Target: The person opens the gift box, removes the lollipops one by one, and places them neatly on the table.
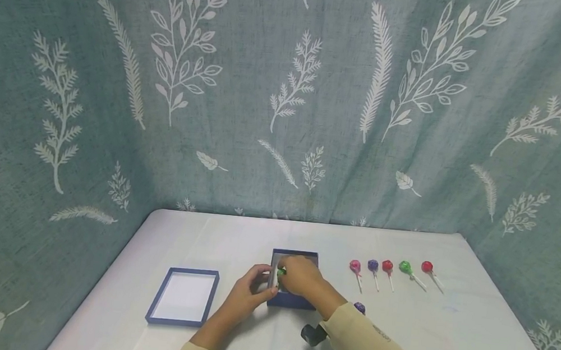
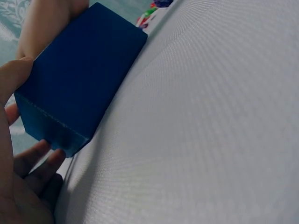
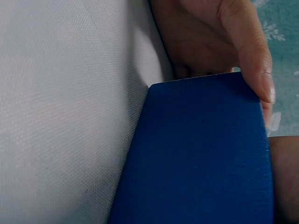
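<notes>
A dark blue open box stands on the white table. At its left side my left hand steadies it, thumb at the front corner and fingers along the left wall; the left wrist view shows these fingers on the box. My right hand reaches down into the box from above, fingers bent. A green-wrapped lollipop shows at those fingertips, near the left inner wall. In the right wrist view the box wall hides the right fingers.
The box lid lies inside-up on the left. To the right, lollipops form a row: pink, purple, red, green and another red. A purple lollipop is partly hidden behind the right sleeve.
</notes>
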`<state>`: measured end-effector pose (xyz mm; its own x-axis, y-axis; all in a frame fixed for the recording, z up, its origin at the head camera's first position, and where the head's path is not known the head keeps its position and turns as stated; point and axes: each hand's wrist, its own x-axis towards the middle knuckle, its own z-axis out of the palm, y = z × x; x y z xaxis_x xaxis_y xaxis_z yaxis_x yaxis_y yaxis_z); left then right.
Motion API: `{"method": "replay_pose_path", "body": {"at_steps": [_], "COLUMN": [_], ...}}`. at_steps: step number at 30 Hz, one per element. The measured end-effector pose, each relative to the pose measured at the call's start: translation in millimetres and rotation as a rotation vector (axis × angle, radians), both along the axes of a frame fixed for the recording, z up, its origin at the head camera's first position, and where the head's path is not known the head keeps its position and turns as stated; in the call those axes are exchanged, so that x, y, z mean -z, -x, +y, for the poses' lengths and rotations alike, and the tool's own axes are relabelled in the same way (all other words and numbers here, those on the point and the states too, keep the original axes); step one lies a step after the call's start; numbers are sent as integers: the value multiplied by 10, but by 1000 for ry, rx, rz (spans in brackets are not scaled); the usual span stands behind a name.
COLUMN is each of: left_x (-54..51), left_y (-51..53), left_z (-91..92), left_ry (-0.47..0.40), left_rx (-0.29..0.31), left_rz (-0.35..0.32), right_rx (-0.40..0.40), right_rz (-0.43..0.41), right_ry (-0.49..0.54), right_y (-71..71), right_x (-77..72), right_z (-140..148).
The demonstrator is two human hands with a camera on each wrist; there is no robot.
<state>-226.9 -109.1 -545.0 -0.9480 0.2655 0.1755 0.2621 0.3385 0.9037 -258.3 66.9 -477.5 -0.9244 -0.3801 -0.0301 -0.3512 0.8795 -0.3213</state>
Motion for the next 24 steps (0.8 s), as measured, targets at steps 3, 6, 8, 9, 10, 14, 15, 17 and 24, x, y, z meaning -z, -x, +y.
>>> {"method": "replay_pose_path", "body": {"at_steps": [3, 6, 8, 9, 10, 14, 15, 17, 24], "left_x": [-8, -20, -23, -27, -27, -19, -17, -9, -9], "left_y": [0, -2, 2, 2, 5, 17, 16, 20, 4], "left_z": [-1, -4, -7, -7, -7, -2, 1, 3, 22], "left_ry": [8, 8, 9, 12, 11, 9, 7, 6, -8], "left_rx": [-2, -9, -13, -16, -17, -15, -15, -16, -9], "left_rz": [3, 3, 4, 3, 3, 6, 6, 8, 2], "right_rx": [14, 13, 2, -8, -20, -54, -60, -71, -38], "right_rz": [38, 64, 80, 87, 95, 126, 132, 142, 132], "right_ry": [52, 117, 133, 141, 147, 167, 176, 198, 244], "right_y": [-11, -16, -12, -11, -11, -12, -15, -26, -78], "right_x": [-27, -69, -95, -106, -120, -166, -181, -216, -308], "right_z": [24, 59, 92, 112, 134, 235, 260, 311, 454]}}
